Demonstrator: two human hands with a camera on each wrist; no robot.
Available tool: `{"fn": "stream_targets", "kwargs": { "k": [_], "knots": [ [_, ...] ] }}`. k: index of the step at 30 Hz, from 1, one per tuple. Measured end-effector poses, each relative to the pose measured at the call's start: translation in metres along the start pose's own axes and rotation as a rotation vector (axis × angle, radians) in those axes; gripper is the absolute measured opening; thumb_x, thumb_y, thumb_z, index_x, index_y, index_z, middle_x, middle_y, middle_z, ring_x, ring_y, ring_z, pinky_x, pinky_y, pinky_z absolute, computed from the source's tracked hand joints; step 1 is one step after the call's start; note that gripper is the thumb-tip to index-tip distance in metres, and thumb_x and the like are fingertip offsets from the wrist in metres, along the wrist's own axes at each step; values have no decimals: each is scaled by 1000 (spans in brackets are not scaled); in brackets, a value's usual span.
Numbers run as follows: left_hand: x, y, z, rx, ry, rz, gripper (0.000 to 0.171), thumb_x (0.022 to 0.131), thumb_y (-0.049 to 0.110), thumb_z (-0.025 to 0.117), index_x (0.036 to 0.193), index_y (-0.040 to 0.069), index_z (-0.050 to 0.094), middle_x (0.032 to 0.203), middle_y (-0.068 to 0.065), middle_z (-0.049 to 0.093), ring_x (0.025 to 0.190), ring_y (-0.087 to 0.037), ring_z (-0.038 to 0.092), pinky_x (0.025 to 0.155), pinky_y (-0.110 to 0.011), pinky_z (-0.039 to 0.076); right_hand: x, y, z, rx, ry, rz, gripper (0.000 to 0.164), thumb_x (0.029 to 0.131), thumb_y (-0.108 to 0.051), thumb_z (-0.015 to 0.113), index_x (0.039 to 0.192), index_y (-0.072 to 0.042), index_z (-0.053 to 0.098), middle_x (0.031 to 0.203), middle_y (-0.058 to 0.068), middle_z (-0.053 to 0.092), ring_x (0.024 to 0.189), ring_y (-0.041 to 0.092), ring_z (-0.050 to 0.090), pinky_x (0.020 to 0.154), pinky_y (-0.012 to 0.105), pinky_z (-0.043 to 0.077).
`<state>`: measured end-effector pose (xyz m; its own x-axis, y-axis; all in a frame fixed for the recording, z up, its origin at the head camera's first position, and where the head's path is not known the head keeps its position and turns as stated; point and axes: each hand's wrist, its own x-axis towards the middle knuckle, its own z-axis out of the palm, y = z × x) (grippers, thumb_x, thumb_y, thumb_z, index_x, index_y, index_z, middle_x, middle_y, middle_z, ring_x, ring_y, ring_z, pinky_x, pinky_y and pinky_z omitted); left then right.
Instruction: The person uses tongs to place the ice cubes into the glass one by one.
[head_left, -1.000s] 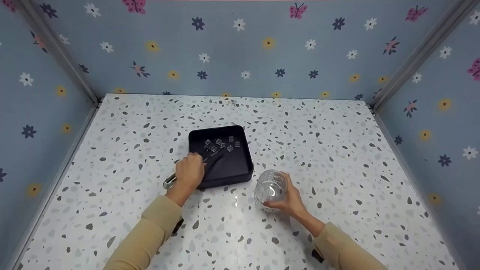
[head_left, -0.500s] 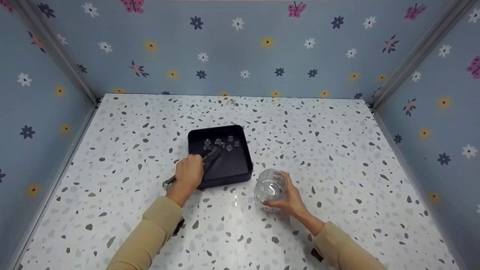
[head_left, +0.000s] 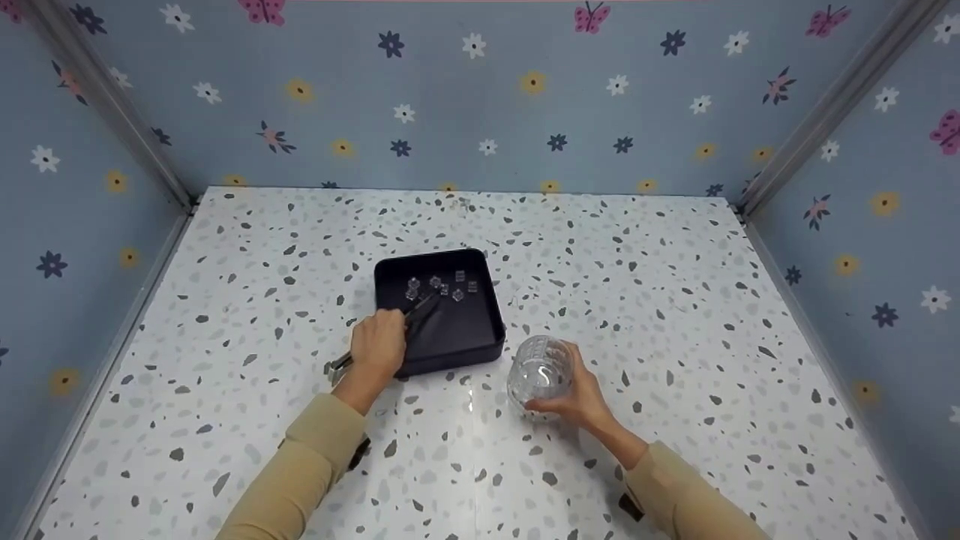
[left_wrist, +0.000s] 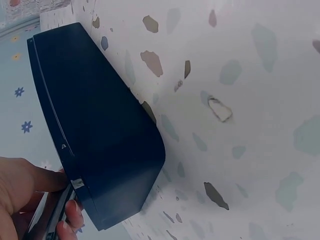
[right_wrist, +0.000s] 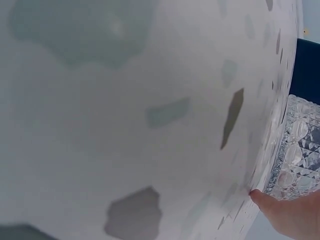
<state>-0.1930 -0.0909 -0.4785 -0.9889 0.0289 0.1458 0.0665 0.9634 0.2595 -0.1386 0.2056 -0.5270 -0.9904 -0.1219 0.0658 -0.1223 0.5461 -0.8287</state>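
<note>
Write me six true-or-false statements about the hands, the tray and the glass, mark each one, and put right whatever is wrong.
1. The left grip holds tongs. True.
2. Clear cubes lie in the dark tray. True.
3. The tongs point away from the clear cubes. False: they reach over the dark tray toward them.
4. The right grip holds a clear glass. True.
5. The clear glass is inside the dark tray. False: it is outside, to the right of the dark tray in the head view.
6. The tabletop is plain brown. False: it is white with scattered speckles.
</note>
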Motion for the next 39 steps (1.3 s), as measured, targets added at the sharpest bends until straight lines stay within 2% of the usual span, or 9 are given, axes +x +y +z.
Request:
{"fn": "stream_targets", "kwargs": {
  "k": [15,23,27,33,39],
  "knots": [
    [-6,-4,-1,-38,30,-19,14,81,10,61,78,-3,66,73,-19,62,65,-37,60,54,-46,45,0,0,2,8,1,-10,98,44,-25,87,126,-12,35,119,12,51,109,30,48,92,45,35],
    [-14,-1,-10,-73,57,-29,14,81,12,63,78,-2,63,71,-17,61,65,-37,60,53,-45,45,1,1,2,7,4,-39,97,46,-26,87,126,-11,35,120,11,51,110,30,48,92,44,35],
    [-19,0,-15,-91,76,-24,15,80,12,64,84,-2,64,75,-19,62,66,-38,60,54,-46,45,1,2,2,17,6,-39,97,46,-26,87,126,-11,35,119,11,51,109,30,48,92,44,35],
    [-26,4,-20,-114,120,-7,20,79,14,65,92,-1,65,78,-19,63,66,-39,60,53,-47,45,1,-1,2,19,4,-4,97,45,-23,87,126,-11,35,119,10,51,110,28,47,94,42,34],
    [-35,9,-24,-156,172,34,25,79,14,65,97,-2,65,79,-18,64,66,-37,60,53,-46,45,-4,-21,-3,70,8,-46,94,47,-10,86,125,0,35,117,22,50,108,38,47,92,50,33]
  ]
}}
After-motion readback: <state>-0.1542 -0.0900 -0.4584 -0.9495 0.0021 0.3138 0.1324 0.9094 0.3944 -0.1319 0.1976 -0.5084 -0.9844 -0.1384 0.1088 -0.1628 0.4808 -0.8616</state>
